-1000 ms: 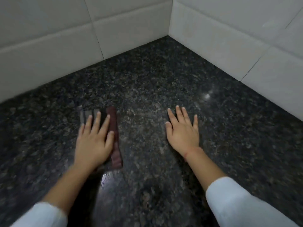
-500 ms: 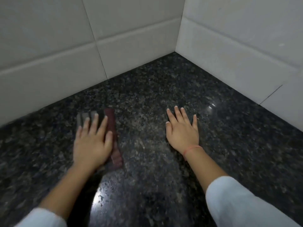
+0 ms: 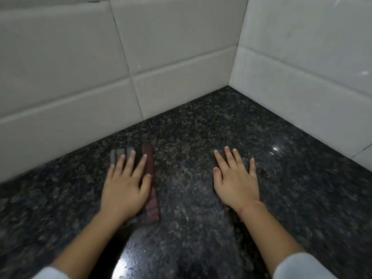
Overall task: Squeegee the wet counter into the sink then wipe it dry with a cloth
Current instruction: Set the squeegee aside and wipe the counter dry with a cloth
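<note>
A folded cloth [image 3: 151, 170], striped grey and maroon, lies on the dark speckled granite counter [image 3: 201, 127]. My left hand [image 3: 125, 188] presses flat on top of it with fingers spread, covering most of it; the maroon edge shows along the right side of my hand. My right hand [image 3: 235, 184] rests flat and open on the bare counter, a hand's width to the right of the cloth. A red thread circles its wrist. Small water droplets [image 3: 136, 258] glisten on the counter between my forearms. No squeegee or sink is in view.
White tiled walls meet at a corner [image 3: 231, 85] behind the counter, one wall [image 3: 80, 77] running along the left and back, the other [image 3: 302, 77] along the right. A light reflection [image 3: 274, 149] shines on the stone near the right wall.
Both hands and the cloth now sit closer to the back wall and corner. The view has risen, showing more wall. The cloth stays under my left hand.
</note>
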